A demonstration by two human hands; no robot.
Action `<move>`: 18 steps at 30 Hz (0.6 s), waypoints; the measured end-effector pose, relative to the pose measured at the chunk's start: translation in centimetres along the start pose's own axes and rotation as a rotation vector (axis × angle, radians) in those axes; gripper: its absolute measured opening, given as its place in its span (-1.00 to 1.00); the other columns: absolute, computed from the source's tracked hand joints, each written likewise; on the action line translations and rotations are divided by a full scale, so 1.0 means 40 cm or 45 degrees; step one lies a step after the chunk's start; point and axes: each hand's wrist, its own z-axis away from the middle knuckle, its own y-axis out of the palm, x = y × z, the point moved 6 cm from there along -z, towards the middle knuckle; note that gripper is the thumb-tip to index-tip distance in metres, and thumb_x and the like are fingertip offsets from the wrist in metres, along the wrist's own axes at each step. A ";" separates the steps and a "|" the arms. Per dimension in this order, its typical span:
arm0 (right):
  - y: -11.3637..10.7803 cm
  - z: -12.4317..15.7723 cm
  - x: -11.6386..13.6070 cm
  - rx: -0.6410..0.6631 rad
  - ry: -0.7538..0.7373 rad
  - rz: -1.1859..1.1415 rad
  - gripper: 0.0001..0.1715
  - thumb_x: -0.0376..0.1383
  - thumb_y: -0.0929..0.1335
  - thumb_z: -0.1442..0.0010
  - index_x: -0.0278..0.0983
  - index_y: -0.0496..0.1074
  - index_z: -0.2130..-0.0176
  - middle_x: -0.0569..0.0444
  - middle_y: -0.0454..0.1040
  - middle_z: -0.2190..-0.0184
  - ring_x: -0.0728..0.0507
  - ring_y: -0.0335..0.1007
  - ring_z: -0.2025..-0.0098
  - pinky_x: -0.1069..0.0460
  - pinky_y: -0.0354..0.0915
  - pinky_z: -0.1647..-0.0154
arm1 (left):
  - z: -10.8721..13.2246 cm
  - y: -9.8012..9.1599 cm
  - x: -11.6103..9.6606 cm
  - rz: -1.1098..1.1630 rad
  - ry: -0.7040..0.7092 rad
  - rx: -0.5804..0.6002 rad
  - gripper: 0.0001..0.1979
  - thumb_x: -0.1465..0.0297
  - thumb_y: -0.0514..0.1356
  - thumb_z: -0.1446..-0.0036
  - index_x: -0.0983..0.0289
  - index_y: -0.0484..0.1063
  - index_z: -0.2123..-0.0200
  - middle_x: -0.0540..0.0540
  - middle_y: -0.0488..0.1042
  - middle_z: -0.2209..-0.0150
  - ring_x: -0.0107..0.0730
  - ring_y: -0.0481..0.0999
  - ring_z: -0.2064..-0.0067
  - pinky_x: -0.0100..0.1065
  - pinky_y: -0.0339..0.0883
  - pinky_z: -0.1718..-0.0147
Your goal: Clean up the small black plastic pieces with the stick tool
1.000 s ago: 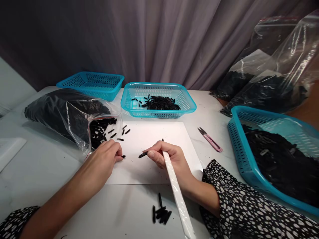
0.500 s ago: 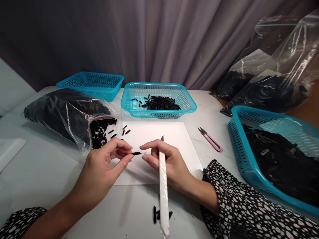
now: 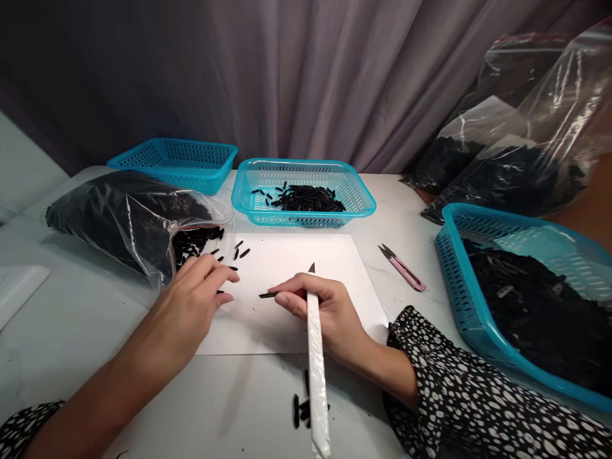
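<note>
Pieces (image 3: 313, 199) in middle basket (image 3: 357, 196) (paper (image 3: 335, 255) before it)

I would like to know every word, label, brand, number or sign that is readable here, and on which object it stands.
None can be read.
White papers in the clear bags: no legible writing.
Pale spots among the black pieces in the right basket: too small to tell whether they are marks.
White tool handle in the right hand: no lettering visible.

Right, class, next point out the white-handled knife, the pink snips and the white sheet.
White-handled knife (image 3: 316, 370): head view, middle of handle.
Pink snips (image 3: 405, 271): head view, on the handles.
White sheet (image 3: 282, 328): head view, bare front part.
</note>
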 end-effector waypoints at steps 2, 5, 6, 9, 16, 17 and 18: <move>0.002 -0.001 -0.006 0.003 0.052 -0.052 -0.81 -0.14 0.48 -0.17 -0.20 0.61 0.38 0.10 0.49 0.51 -0.08 0.27 0.46 0.01 0.20 0.44 | 0.000 0.009 0.036 -0.127 0.007 0.025 -0.83 0.39 0.10 -0.21 0.15 0.50 0.28 0.14 0.51 0.26 -0.09 0.43 0.21 -0.16 0.38 0.25; 0.007 -0.001 -0.010 0.018 0.116 -0.153 -0.69 -0.06 0.49 -0.14 -0.23 0.54 0.45 0.19 0.29 0.62 -0.02 0.10 0.54 0.04 0.07 0.51 | 0.008 0.032 0.067 -0.261 0.039 0.088 -0.84 0.43 0.08 -0.21 0.14 0.45 0.33 0.12 0.45 0.28 -0.12 0.37 0.25 -0.21 0.31 0.30; 0.008 -0.001 -0.012 0.026 0.139 -0.194 -0.65 -0.03 0.50 -0.13 -0.24 0.52 0.46 0.22 0.23 0.64 -0.01 0.06 0.56 0.05 0.03 0.54 | 0.010 0.038 0.072 -0.306 0.048 0.104 -0.83 0.46 0.07 -0.21 0.15 0.43 0.35 0.11 0.43 0.30 -0.14 0.35 0.27 -0.22 0.28 0.32; 0.011 -0.001 -0.015 0.044 0.181 -0.287 -0.59 0.00 0.51 -0.11 -0.25 0.48 0.48 0.26 0.12 0.67 0.02 -0.04 0.59 0.06 -0.08 0.59 | 0.010 0.048 0.074 -0.402 0.044 0.135 -0.81 0.52 0.04 -0.19 0.19 0.35 0.43 0.09 0.37 0.37 -0.18 0.31 0.33 -0.22 0.19 0.36; 0.016 0.005 -0.029 0.105 0.274 -0.528 -0.73 -0.13 0.43 -0.20 -0.25 0.41 0.40 0.28 0.16 0.67 0.05 -0.12 0.64 0.09 -0.17 0.64 | -0.009 0.021 0.034 -0.171 -0.052 0.077 -0.77 0.44 -0.03 -0.25 0.17 0.29 0.46 0.09 0.40 0.38 -0.17 0.34 0.31 -0.21 0.21 0.33; 0.018 0.004 -0.031 0.116 0.291 -0.611 -0.77 -0.16 0.40 -0.21 -0.24 0.40 0.39 0.26 0.22 0.65 0.06 -0.11 0.65 0.09 -0.18 0.64 | -0.010 0.016 0.026 -0.056 -0.087 0.075 -0.78 0.41 -0.03 -0.26 0.17 0.29 0.44 0.09 0.42 0.36 -0.19 0.37 0.29 -0.23 0.24 0.31; 0.019 0.003 -0.032 0.125 0.305 -0.687 -0.80 -0.18 0.36 -0.20 -0.24 0.38 0.38 0.23 0.29 0.62 0.06 -0.10 0.65 0.09 -0.17 0.64 | -0.011 0.014 0.019 0.073 -0.136 0.082 -0.79 0.38 -0.02 -0.27 0.17 0.28 0.42 0.08 0.45 0.34 -0.21 0.40 0.29 -0.24 0.26 0.31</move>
